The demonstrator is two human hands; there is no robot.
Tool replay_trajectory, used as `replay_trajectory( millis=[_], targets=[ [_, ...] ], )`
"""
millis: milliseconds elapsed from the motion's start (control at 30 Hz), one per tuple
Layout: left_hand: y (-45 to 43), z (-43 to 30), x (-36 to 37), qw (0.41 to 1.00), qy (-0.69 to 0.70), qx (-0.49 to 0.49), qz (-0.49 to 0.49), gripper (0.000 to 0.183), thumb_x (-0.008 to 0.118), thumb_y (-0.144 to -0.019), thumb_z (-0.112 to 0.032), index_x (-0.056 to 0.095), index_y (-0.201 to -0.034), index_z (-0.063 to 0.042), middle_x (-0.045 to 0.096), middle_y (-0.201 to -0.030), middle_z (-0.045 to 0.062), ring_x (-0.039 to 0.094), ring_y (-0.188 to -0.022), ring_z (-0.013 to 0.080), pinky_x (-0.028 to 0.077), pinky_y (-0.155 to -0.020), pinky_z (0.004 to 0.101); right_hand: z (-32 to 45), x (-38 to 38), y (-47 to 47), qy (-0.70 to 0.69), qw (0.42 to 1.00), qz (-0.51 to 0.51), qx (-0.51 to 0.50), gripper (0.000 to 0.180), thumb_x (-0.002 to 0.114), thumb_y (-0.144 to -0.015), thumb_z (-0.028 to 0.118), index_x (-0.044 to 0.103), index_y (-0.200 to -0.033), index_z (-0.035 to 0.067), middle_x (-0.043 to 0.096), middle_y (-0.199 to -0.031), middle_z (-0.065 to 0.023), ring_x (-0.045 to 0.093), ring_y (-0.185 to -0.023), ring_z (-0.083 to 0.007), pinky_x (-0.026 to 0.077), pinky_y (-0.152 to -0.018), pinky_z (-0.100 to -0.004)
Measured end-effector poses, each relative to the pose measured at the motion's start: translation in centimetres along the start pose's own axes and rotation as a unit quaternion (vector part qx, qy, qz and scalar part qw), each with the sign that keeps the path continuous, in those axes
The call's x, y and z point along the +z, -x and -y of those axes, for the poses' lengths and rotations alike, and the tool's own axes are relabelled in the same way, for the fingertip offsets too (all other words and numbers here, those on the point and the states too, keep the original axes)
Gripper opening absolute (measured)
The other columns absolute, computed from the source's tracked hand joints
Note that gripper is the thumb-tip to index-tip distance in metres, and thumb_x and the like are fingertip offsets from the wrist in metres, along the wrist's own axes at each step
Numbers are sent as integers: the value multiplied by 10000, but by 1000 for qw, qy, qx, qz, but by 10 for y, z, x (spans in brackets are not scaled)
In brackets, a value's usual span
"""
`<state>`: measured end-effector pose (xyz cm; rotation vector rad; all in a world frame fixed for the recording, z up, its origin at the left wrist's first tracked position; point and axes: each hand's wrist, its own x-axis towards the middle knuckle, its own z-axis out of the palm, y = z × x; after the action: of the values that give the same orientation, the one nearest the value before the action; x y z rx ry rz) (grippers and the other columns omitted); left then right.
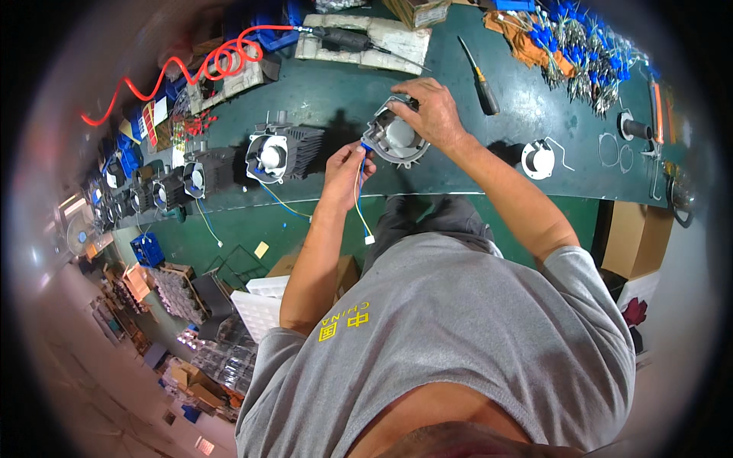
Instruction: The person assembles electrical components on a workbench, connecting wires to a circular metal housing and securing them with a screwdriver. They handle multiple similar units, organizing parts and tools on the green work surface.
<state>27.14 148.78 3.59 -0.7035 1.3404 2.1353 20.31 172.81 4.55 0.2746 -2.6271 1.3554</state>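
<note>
A round cast-metal housing (pixel 399 135) with an open cavity is tilted up at the bench's front. My right hand (pixel 429 111) grips its upper right rim, thumb on the edge and fingers curled behind. At its lower left, my left hand (pixel 348 172) pinches a blue piece (pixel 366 147) where blue and yellow wires (pixel 359 197) come out. These wires hang past the bench edge and end in a white plug (pixel 369 240). Left of my hands stands a finned housing (pixel 286 154) with similar wires. A white round flanged part (pixel 538 160) with a bent metal tube lies to the right.
The green bench (pixel 343 91) carries a row of finned housings (pixel 194 178) on the left. A screwdriver (pixel 480 80), a power tool (pixel 343 39) with a coiled red hose (pixel 229 60), blue-capped parts (pixel 595 51) and ring gaskets (pixel 608 150) lie beyond and right.
</note>
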Motion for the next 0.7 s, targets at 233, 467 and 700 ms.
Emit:
replay_trajectory(
  millis=[233, 467, 700],
  targets=[
    [-10, -10, -7, 997, 56, -34, 52, 148, 664, -990, -102, 650, -1088, 8, 655, -918, 89, 628, -750, 153, 583, -695, 297, -3, -2, -3, -25, 999, -7, -48, 216, 806, -840, 206, 745, -992, 65, 750, -1018, -90, 677, -1012, -292, 527, -919, -409],
    [-14, -5, -7, 994, 86, -46, 39, 125, 681, -978, -112, 652, -1054, -17, 653, -913, 66, 614, -774, 154, 569, -701, 309, -6, 0, -3, -51, 997, 1, -56, 202, 813, -819, 155, 740, -978, 54, 749, -1014, -86, 681, -1002, -293, 532, -910, -403],
    [-8, -23, 1, 986, -165, 26, 23, 302, 623, -956, -4, 623, -1255, 42, 694, -1012, 75, 651, -866, 133, 567, -754, 293, -3, 5, -5, -25, 999, 11, -41, 184, 795, -839, 173, 741, -972, 58, 745, -1017, -76, 675, -1002, -288, 521, -918, -410]
  ],
)
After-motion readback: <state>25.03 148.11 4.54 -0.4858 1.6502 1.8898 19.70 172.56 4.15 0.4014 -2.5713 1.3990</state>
